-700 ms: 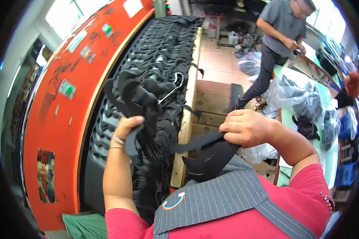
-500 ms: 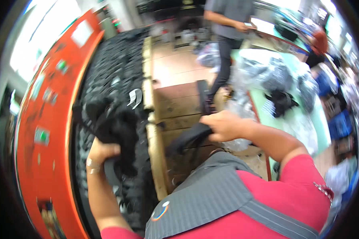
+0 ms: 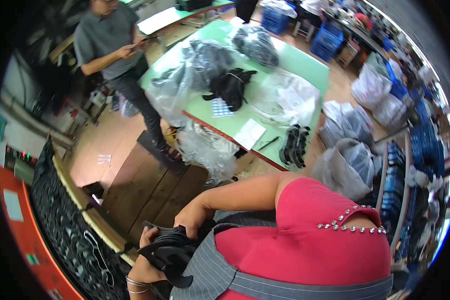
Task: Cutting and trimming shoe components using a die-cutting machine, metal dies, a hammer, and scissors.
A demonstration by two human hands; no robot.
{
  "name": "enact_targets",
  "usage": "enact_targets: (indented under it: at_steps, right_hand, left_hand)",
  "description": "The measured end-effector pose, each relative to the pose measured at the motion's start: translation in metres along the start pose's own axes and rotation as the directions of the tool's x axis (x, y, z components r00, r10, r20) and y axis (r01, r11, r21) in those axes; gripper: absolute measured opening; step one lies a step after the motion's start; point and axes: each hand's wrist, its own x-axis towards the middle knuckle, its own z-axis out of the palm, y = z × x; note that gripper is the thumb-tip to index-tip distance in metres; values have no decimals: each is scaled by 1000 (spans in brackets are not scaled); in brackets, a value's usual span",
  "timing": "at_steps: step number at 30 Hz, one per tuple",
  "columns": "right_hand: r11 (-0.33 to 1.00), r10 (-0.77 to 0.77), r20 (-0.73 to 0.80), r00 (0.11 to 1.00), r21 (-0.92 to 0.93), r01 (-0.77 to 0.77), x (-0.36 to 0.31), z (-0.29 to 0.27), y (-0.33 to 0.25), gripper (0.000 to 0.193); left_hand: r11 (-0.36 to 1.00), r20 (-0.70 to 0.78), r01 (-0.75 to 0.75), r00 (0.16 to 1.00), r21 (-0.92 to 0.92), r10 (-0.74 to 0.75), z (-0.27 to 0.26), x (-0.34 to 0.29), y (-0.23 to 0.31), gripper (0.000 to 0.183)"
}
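Observation:
Close against my apron, a bundle of black, curved, flat pieces point(image 3: 171, 250) is held between my two hands. My left hand point(image 3: 146, 266), with bracelets at the wrist, wraps round the bundle from the left, its fingertips showing at the top. From above, my right hand point(image 3: 191, 216) grips the bundle's upper edge; its fingertips are partly hidden. To my left, many similar black pieces point(image 3: 72, 210) cover a long bed, with a thin white loop on top.
A wooden rail point(image 3: 102, 227) edges the bed beside the orange frame point(image 3: 22, 240). The green table point(image 3: 297, 82) bears bagged goods, a black bundle point(image 3: 230, 89), a paper point(image 3: 250, 134) and black curved pieces point(image 3: 295, 145). A person point(image 3: 110, 45) stands beyond. White sacks point(image 3: 345, 167) are at right.
My view has swung right, toward the green table. My hands, apart before with black pieces in each, have come together at my apron on one bundle. The left hand has left the bed.

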Motion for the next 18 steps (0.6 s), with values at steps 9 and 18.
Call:
enact_targets:
  at_steps: [9,18]
  right_hand:
    - [946,-118,30,993,308,103,-60,-46,46,41]
    - [895,-356,5,934,288,340,-104,-93,83,47]
  left_hand:
    - [668,660,544,744,-507,-105,13,115,-55,106]
    - [782,864,576,492,-237,-101,10,256,3,87]
